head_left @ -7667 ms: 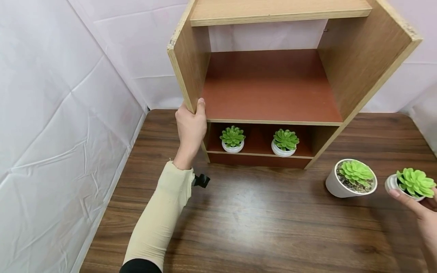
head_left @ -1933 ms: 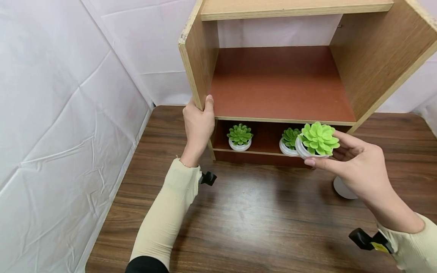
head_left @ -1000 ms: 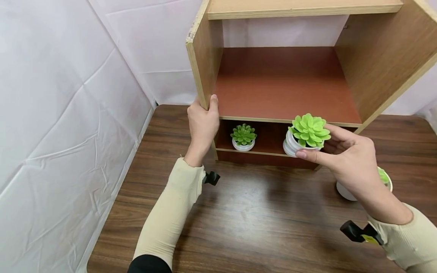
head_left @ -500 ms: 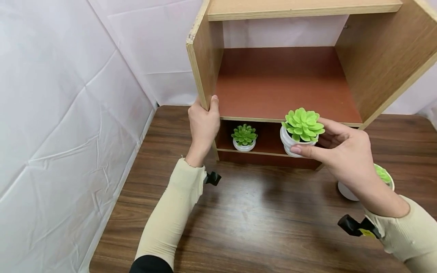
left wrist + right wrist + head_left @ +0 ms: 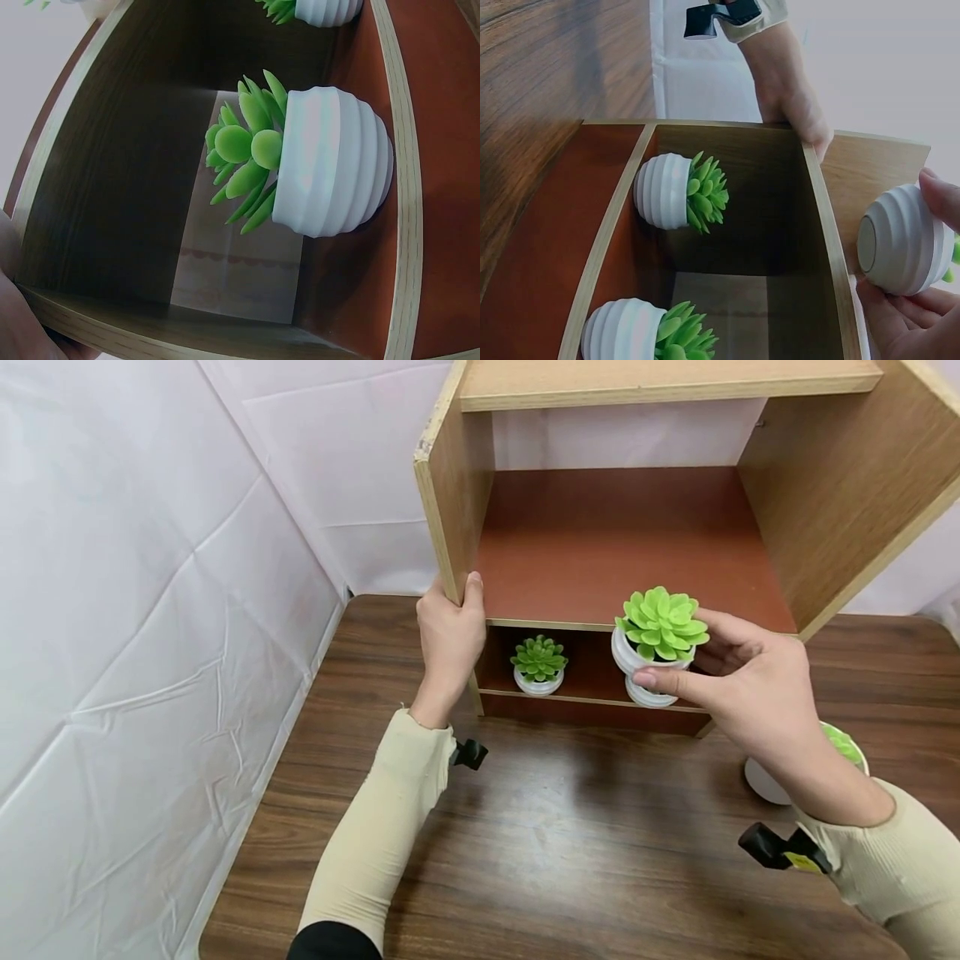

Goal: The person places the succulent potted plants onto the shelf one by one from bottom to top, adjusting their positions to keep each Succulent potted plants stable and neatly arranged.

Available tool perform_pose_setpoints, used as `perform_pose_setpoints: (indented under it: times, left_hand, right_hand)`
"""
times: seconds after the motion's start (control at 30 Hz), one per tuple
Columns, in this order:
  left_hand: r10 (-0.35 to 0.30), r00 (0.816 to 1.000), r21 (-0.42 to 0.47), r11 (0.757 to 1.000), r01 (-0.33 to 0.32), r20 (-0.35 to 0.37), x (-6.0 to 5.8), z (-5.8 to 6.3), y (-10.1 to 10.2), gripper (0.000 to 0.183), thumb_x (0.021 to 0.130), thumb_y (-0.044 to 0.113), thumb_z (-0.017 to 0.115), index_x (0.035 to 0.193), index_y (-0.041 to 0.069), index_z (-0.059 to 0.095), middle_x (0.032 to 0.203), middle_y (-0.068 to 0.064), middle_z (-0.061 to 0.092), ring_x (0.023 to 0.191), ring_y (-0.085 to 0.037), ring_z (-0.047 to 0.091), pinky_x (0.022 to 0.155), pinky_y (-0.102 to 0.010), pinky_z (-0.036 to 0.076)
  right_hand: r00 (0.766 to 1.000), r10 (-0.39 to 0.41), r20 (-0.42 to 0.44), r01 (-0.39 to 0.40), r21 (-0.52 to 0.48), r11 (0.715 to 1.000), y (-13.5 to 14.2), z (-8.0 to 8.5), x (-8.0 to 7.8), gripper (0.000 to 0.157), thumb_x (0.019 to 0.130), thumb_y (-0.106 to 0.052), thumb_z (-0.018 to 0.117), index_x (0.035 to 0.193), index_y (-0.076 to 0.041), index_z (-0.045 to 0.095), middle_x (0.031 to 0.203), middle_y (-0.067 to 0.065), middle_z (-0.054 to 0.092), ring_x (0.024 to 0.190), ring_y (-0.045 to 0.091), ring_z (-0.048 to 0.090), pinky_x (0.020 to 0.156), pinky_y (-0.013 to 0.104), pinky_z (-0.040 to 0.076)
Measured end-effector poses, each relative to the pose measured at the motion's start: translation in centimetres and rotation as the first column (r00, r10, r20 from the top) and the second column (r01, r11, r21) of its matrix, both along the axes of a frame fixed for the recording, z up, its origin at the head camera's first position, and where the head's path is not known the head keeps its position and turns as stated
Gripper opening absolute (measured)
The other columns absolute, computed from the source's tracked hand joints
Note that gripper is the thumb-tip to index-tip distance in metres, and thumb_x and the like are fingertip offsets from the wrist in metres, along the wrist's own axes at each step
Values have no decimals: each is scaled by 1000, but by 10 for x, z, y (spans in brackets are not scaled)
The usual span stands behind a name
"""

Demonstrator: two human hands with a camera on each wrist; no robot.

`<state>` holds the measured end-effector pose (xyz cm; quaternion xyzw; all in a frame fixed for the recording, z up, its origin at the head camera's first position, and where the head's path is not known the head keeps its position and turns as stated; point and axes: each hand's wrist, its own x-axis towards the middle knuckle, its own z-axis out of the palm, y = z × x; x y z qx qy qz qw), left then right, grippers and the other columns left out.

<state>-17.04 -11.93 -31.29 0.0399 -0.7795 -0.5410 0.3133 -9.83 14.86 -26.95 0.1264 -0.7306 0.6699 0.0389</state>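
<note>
My left hand (image 5: 452, 639) grips the front edge of the left side panel of a wooden shelf unit (image 5: 622, 543). In my right hand (image 5: 757, 693) is a small potted succulent (image 5: 660, 625), held by its ribbed white pot between thumb and fingers. It hangs before the front edge of the red-brown middle shelf, and the right wrist view shows the underside of the pot (image 5: 892, 240). Below, in the low compartment, stand two similar potted succulents: one at the left (image 5: 539, 664), the other (image 5: 626, 330) mostly hidden behind the held one in the head view.
A larger white pot (image 5: 765, 781) with a succulent stands on the dark wood table (image 5: 525, 860) at the right, partly behind my right forearm. White cloth (image 5: 135, 652) hangs along the left and back. A lighter top board (image 5: 667, 381) spans the unit above the middle shelf.
My right hand has brought the small potted succulent from the far right of the table to the shelf unit, lately rising and shifting slightly left. My left hand keeps its grip on the panel.
</note>
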Motion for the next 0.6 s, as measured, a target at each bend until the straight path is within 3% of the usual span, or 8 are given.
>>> perform_pose_setpoints:
  times: [0.6]
  left_hand:
    - [-6, 1000, 4, 1000, 6, 13, -1, -1, -1, 28, 96, 17, 58, 71, 9, 49, 53, -1, 37, 49, -15, 35, 50, -31, 29]
  right_hand:
    - [999, 8, -38, -7, 29, 1000, -12, 9, -10, 57, 68, 4, 88, 121, -4, 69, 108, 11, 71, 94, 19, 69, 78, 22, 52]
